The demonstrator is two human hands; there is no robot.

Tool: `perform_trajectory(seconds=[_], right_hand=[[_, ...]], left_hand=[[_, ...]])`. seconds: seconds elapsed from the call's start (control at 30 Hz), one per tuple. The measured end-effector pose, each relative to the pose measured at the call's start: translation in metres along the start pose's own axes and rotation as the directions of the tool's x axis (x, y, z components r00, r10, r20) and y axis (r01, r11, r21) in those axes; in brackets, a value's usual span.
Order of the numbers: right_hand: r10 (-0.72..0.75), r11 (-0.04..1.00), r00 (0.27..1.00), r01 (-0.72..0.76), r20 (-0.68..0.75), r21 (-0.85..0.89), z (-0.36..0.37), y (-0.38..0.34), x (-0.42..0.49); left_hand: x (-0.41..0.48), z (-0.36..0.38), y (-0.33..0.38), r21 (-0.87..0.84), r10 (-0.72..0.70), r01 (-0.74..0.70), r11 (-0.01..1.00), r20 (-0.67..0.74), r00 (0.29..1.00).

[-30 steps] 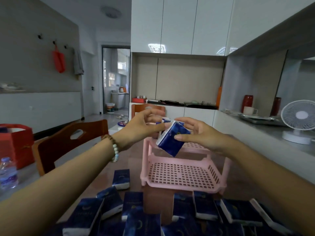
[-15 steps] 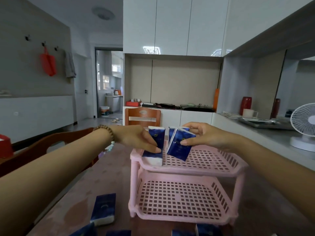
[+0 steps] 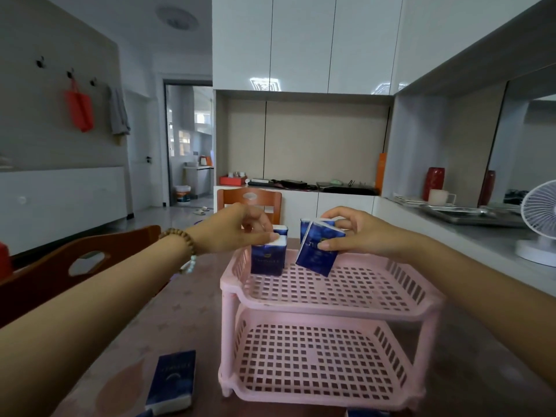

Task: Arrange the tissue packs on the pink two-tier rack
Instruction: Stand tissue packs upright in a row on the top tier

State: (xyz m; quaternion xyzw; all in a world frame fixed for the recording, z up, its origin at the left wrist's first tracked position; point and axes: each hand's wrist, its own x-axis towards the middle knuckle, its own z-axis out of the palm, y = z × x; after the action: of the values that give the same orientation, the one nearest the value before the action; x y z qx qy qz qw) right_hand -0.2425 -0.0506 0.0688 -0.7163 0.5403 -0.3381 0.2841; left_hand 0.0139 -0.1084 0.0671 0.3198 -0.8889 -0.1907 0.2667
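Observation:
The pink two-tier rack (image 3: 331, 305) stands on the table in front of me. My left hand (image 3: 240, 230) pinches the white top of an upright blue tissue pack (image 3: 267, 261) at the back left corner of the top tier, with another pack (image 3: 281, 229) just behind it. My right hand (image 3: 358, 233) holds a tilted blue tissue pack (image 3: 317, 254) whose lower corner touches the top tier; a further pack (image 3: 304, 228) stands behind that one. The bottom tier (image 3: 310, 362) holds nothing.
One loose tissue pack (image 3: 173, 382) lies on the brown table left of the rack, and another pack's edge (image 3: 365, 413) shows at the bottom. Wooden chairs (image 3: 90, 260) stand at the left and behind the rack. A white fan (image 3: 541, 218) sits on the right counter.
The view has come nearer to the rack. My left hand's pack now stands upright in the top tier's back left corner, and my right hand has lowered its tilted pack onto the tier.

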Motion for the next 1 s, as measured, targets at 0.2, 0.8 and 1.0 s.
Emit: perform_trajectory(seconds=[0.2, 0.8, 1.0], right_hand=[[0.013, 0.999, 1.000, -0.012, 0.003, -0.049, 0.006, 0.006, 0.016], [-0.003, 1.000, 0.996, 0.001, 0.092, 0.027, 0.023, 0.009, 0.027], [-0.008, 1.000, 0.993, 0.004, 0.121, 0.027, 0.024, 0.011, 0.025]], left_hand=[[0.007, 0.011, -0.003, 0.220, 0.076, -0.006, 0.975, -0.312, 0.947], [0.012, 0.013, -0.018, 0.135, -0.009, 0.015, 0.991, -0.044, 0.999], [0.012, 0.011, -0.023, 0.176, -0.019, 0.028, 0.984, -0.052, 0.998]])
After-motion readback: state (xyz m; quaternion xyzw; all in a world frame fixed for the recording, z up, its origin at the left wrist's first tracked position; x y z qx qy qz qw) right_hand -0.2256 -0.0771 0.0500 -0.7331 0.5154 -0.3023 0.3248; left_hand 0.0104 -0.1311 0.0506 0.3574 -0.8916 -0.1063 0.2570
